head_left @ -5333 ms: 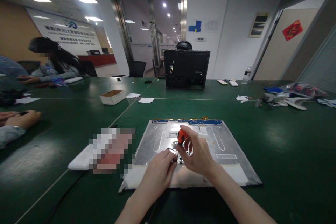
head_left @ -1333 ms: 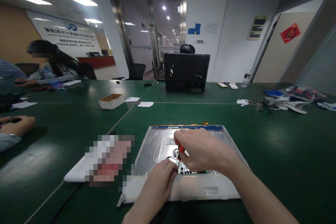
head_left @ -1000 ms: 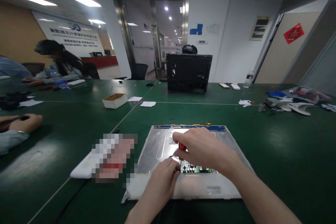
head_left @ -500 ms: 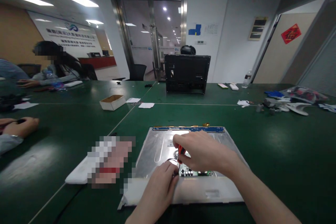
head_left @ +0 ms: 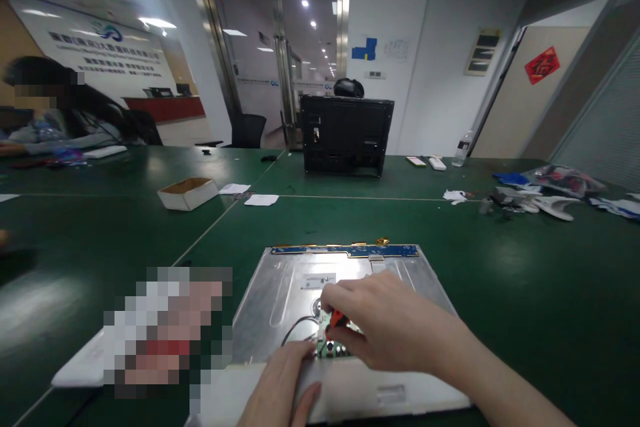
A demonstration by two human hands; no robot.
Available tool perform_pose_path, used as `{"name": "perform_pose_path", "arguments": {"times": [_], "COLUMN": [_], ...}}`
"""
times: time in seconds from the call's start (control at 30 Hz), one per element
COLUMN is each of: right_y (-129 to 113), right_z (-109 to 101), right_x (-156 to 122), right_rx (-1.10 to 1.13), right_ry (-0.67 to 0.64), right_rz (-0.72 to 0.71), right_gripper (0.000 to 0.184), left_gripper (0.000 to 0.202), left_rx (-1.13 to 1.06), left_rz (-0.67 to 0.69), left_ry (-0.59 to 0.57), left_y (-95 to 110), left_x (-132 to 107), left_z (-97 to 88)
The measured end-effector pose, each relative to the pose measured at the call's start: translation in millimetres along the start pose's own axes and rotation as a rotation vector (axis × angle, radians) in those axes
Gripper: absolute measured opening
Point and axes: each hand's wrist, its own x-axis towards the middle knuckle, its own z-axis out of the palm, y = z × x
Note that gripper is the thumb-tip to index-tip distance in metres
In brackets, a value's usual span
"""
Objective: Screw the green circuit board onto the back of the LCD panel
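Observation:
A flat display panel with a silvery metal back lies on the table in front of me. My right hand is closed around the red-and-black handle of a screwdriver, held over a small green circuit board. The screwdriver's tip is hard to make out. Resting at the near edge of that board, my left hand has its fingers stretched out and the thumb apart. A thin dark cable curves from the board beyond the left fingertips. Along the panel's far edge runs a narrow blue circuit strip.
A white object, partly blurred out, lies left of the panel. Farther back are an open cardboard box, paper slips and a black monitor housing. Assorted parts lie at right. A person sits far left.
The view has shifted, so the panel appears lower and further left. My left thumb and fingers have spread apart, showing more cable. The right hand still grips the screwdriver over the board.

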Motion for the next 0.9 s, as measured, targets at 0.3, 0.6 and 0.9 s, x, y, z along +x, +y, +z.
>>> {"name": "perform_pose_path", "arguments": {"times": [0.3,0.6,0.9], "right_y": [-1.6,11.0,10.6], "right_z": [0.9,4.5,2.5], "right_x": [7.0,14.9,11.8], "right_rx": [-0.098,-0.083,0.016], "right_ry": [0.058,0.090,0.114], "right_rz": [-0.016,-0.041,-0.066], "right_gripper": [0.012,0.025,0.018], "left_gripper": [0.027,0.014,0.015], "left_rx": [-0.014,0.033,0.126], "left_rz": [-0.133,-0.163,-0.128], "left_ry": [-0.015,-0.197,-0.195], "left_y": [31.7,35.2,41.2], "left_x": [21.1,50.2,53.2], "left_z": [-15.4,-29.6,-25.2]}}
